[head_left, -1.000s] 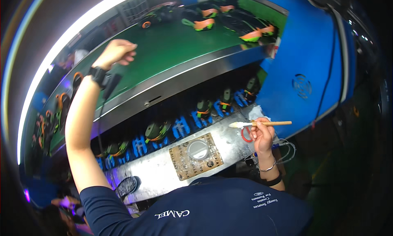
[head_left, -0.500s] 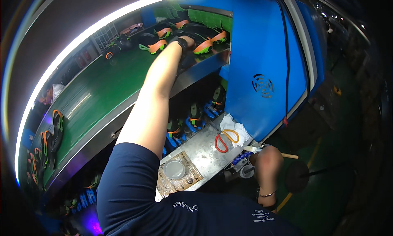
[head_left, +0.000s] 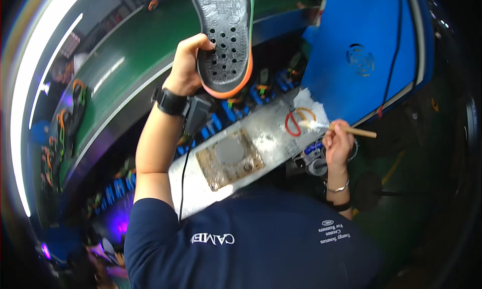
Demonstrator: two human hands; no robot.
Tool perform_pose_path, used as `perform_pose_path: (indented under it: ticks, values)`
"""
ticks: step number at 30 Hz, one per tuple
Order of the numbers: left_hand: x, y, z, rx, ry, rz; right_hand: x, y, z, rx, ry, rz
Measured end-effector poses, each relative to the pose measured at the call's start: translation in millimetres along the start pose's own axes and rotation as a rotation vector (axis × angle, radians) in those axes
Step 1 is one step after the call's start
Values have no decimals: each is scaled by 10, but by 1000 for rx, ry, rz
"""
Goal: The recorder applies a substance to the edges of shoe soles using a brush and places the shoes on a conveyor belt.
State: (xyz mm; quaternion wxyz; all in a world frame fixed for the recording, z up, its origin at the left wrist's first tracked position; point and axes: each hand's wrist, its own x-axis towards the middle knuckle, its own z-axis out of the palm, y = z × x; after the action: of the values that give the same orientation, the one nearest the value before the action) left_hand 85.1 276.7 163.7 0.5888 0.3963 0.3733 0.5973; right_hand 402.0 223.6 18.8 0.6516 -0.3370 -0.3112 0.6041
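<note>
My left hand is raised and grips a black shoe sole with an orange rim and rows of round holes, tread side facing me. A black watch sits on that wrist. My right hand holds a wooden-handled brush low at the right, its bristles over a white, glue-crusted patch at the end of the metal work shelf. Red-handled scissors lie by the bristles.
A green conveyor belt runs diagonally at the left with orange-and-black soles on it. A blue machine housing stands at the right. Blue holders line the rack below the belt. A stained square plate lies on the shelf.
My left hand has pulled back from the far end of the belt with a sole and lifted it close to my face. The right hand brought the brush up over the white patch.
</note>
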Motion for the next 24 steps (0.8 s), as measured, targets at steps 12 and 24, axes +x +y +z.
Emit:
perform_pose_path:
  ticks: [12,24]
  values:
    - [-1395,-331,-462,-44,325,555,-169,215,620,-24,-283,49]
    - [-1578,-266,-516,287,300,569,-328,232,676,-55,-322,19]
